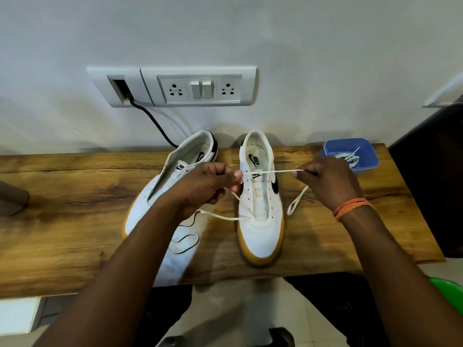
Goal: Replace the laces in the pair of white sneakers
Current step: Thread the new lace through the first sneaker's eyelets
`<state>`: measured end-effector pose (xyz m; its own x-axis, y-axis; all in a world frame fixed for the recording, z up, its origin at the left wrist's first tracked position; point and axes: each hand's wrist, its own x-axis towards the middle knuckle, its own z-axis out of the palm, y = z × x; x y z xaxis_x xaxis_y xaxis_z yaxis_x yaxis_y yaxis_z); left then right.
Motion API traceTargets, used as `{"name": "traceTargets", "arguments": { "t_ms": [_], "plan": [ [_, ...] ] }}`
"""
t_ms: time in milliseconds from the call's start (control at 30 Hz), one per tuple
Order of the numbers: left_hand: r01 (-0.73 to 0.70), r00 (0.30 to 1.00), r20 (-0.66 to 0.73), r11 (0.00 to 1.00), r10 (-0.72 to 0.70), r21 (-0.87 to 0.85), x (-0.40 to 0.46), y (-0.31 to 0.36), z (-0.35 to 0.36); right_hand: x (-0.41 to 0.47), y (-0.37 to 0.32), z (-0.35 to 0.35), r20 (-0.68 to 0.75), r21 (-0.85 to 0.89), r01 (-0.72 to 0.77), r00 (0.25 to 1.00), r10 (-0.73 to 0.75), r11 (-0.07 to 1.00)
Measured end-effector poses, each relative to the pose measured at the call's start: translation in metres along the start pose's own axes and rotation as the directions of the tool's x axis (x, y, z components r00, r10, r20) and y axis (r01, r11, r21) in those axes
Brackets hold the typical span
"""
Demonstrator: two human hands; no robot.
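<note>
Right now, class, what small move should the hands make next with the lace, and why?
Probably feed a lace end into the next empty eyelet: the lace, pinched by the left hand and right hand, passes only through the right sneaker's lowest eyelets.

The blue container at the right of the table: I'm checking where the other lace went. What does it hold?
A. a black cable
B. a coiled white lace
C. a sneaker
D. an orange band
B: the blue container holds a loosely coiled white lace, behind the right hand, which with the left hand stretches another lace across the right sneaker.
</note>
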<state>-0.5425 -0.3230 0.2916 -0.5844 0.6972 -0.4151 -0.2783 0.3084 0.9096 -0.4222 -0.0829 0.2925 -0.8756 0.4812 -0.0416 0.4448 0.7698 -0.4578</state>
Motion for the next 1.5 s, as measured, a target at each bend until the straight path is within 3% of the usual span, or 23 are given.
{"name": "traceTargets", "arguments": {
  "t_ms": [167, 233, 300, 367, 467, 733, 933, 1033, 1200, 1400, 1500],
  "plan": [
    [0.146, 0.965, -0.231, 0.985, -0.120, 0.096, 0.000, -0.010, -0.003, 0.001, 0.011, -0.003, 0.103, -0.130, -0.156, 0.980, 0.169, 0.979],
    [0.147, 0.922, -0.386, 0.957, -0.041, 0.251, 0.002, -0.017, 0.002, 0.001, 0.007, -0.002, 0.065, -0.038, -0.115, 0.991, 0.118, 0.993],
    [0.095, 0.855, -0.493, 0.886, 0.162, 0.455, 0.005, -0.020, 0.009, -0.002, -0.006, 0.000, 0.020, 0.092, -0.014, 1.000, 0.012, 0.996],
    [-0.066, 0.841, -0.437, 0.862, 0.319, 0.502, 0.003, -0.012, 0.020, -0.010, -0.027, 0.008, -0.002, 0.137, 0.116, 0.993, -0.117, 0.984],
    [-0.214, 0.937, -0.225, 0.949, 0.266, 0.230, 0.000, -0.004, 0.038, -0.021, -0.051, 0.025, 0.010, 0.049, 0.282, 0.959, -0.283, 0.958],
    [-0.108, 0.988, -0.104, 0.994, 0.110, 0.020, 0.000, -0.003, 0.034, -0.023, -0.053, 0.030, -0.062, 0.031, 0.298, 0.953, -0.296, 0.954],
    [-0.079, 0.989, -0.114, 0.992, 0.091, 0.102, -0.003, 0.003, 0.023, -0.024, -0.050, 0.024, -0.009, -0.099, 0.280, 0.959, -0.283, 0.955],
    [-0.086, 0.951, -0.282, 0.986, 0.124, 0.142, -0.005, 0.004, 0.000, -0.016, -0.037, 0.010, -0.008, -0.164, 0.160, 0.987, -0.163, 0.973],
    [0.057, 0.823, -0.524, 0.887, 0.219, 0.459, -0.009, 0.004, -0.031, -0.006, -0.015, 0.003, 0.000, -0.238, -0.062, 0.998, 0.064, 0.969],
    [0.119, 0.693, -0.644, 0.830, 0.323, 0.545, -0.008, 0.001, -0.039, -0.003, -0.005, 0.003, -0.031, -0.270, -0.149, 0.989, 0.146, 0.951],
    [0.100, 0.686, -0.634, 0.817, 0.357, 0.568, -0.007, -0.004, -0.038, -0.004, -0.007, 0.005, -0.021, -0.236, -0.126, 0.992, 0.124, 0.964]
  ]
}}
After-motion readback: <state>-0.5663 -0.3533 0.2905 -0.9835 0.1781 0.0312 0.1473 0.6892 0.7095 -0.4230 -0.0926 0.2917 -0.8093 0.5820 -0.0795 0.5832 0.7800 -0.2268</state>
